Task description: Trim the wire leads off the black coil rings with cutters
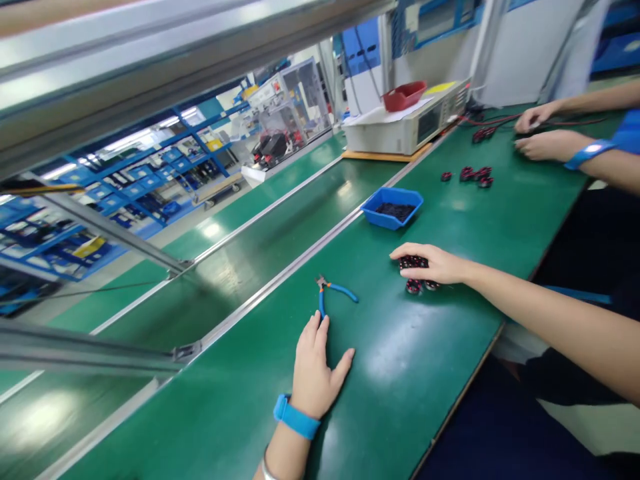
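My left hand (317, 370), wearing a blue wrist strap (296, 417), lies flat on the green bench top with its fingers stretched out and its thumb apart. Its fingertips reach one handle of the blue-handled cutting pliers (340, 291), whose jaws are spread. My right hand (440, 265) curls round a cluster of small round black-and-red parts (413, 261), thumb on the near side and fingers on the far side. A few more of these parts (414, 287) show just below the thumb. Part of the cluster is hidden under the palm.
A blue bin (391, 221) of dark small pieces stands beyond my right hand. More black-and-red parts (475, 175) lie further back. A co-worker's hands (545, 137) handle parts near red and black wires. A bench instrument (405, 127) carries a red tray (405, 98). A metal rail (280, 280) edges the bench.
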`<state>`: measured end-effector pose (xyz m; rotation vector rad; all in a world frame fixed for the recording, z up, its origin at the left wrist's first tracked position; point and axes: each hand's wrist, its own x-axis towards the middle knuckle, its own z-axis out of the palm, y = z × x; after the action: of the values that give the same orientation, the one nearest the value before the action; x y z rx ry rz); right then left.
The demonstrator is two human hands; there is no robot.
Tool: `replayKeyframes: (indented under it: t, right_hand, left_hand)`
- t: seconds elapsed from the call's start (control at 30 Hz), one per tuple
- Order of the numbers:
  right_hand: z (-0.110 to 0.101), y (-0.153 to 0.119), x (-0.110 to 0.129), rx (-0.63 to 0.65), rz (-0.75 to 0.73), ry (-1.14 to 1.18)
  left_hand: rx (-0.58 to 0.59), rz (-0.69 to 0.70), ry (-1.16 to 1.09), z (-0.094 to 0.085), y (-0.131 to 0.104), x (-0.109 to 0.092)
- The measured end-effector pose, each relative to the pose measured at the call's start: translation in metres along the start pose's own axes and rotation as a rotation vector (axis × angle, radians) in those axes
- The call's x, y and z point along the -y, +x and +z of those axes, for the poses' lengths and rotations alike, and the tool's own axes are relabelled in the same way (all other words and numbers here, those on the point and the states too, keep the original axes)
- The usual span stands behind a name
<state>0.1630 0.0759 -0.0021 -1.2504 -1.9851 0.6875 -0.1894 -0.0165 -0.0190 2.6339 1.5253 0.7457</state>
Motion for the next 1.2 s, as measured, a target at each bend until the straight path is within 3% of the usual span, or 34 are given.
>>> replayKeyframes:
  t: [0.2,0.3,0.43,0.57,0.67,0.73,0.8,0.9,1.0,1.1,1.2]
  right_hand:
    - [0.085,-0.038,0.074,0.131,-0.165,-0.050]
    - [0.107,-0.044,0.106,0.156,-0.153,-0.084]
    - [0.112,-0.005,0.113,-0.011,-0.142,-0.157]
    - [0.129,0.048,0.103,0.068,0.036,-0.372]
    - [0.146,0.063,0.105,0.098,0.086,-0.452]
    - [0.149,0.063,0.106,0.127,0.060,-0.470]
    - [0.145,0.058,0.102,0.172,0.041,-0.480]
    - [0.130,0.051,0.088,0.224,0.007,-0.490]
    - [0.117,0.045,0.078,0.273,-0.112,-0.511]
    - [0.112,0.040,0.082,0.310,-0.143,-0.624]
    - [0.113,0.042,0.090,0.284,-0.061,-0.654]
  left_hand:
    - [0.033,-0.094,-0.051,-0.013,-0.021,-0.007]
    - [0.008,-0.116,-0.127,-0.019,-0.033,-0.010]
    - [-0.025,-0.154,-0.198,-0.027,-0.050,-0.013]
    - [-0.032,-0.174,-0.256,-0.033,-0.053,-0.012]
    - [-0.009,-0.193,-0.296,-0.034,-0.048,-0.012]
    - [-0.008,-0.215,-0.353,-0.034,-0.045,-0.012]
    - [-0.089,-0.303,-0.453,-0.032,-0.044,-0.011]
    - [-0.292,-0.570,-0.694,-0.031,-0.043,-0.008]
    - [-0.420,-0.784,-0.930,-0.033,-0.041,-0.004]
    - [-0.463,-0.893,-1.109,-0.037,-0.035,-0.003]
    - [-0.439,-0.951,-1.252,-0.042,-0.031,-0.004]
